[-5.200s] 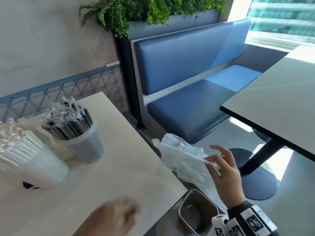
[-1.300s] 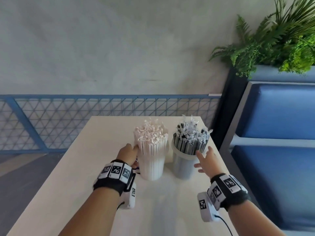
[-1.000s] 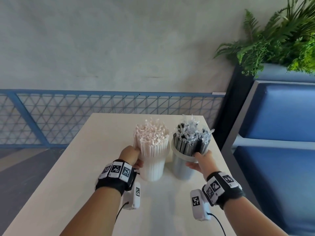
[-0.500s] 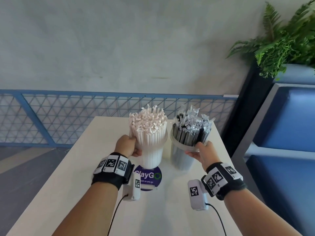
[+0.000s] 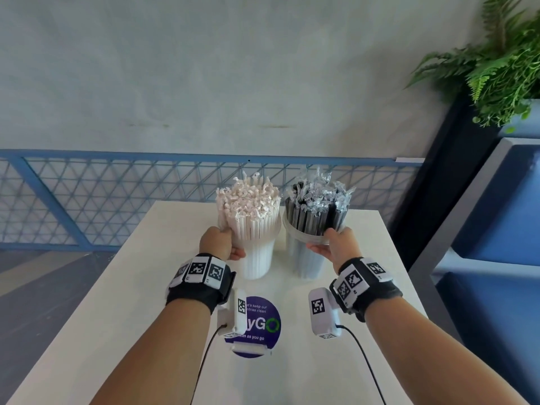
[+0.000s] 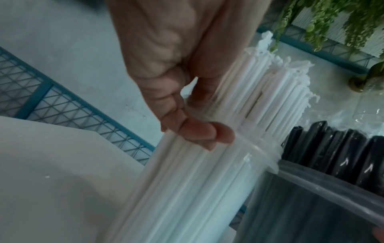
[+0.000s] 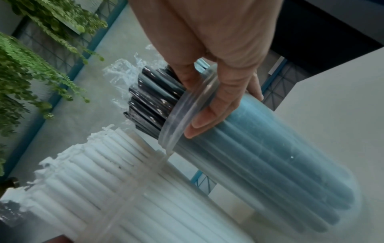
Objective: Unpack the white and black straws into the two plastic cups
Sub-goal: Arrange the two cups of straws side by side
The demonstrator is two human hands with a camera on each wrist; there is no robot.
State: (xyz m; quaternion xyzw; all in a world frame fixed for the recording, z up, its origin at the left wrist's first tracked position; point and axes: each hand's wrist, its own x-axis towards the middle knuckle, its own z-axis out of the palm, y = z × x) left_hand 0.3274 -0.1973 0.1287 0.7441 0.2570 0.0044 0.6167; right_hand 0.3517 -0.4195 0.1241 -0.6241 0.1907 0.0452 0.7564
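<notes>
Two clear plastic cups stand side by side at the far end of the pale table [image 5: 131,331]. The left cup [image 5: 258,261] is packed with white straws [image 5: 248,211], upright in their paper wrappers. The right cup [image 5: 302,263] holds black straws [image 5: 317,213] in clear wrappers. My left hand [image 5: 225,241] grips the white-straw cup just under its rim, fingers [image 6: 199,133] curled on the plastic. My right hand [image 5: 333,244] grips the black-straw cup at its rim [image 7: 187,108], thumb and fingers [image 7: 207,118] around it. Whether the cup bases touch the table I cannot tell.
A round purple sticker [image 5: 261,323] lies on the table between my wrists. A blue mesh railing [image 5: 102,197] runs behind the table's far edge. A dark planter with ferns [image 5: 496,71] and a blue padded bench [image 5: 502,217] stand to the right.
Both hands have closed round the cups and carried them away from me toward the far end, uncovering the purple sticker. Earlier, the right hand held a plastic wrapper beside the table.
</notes>
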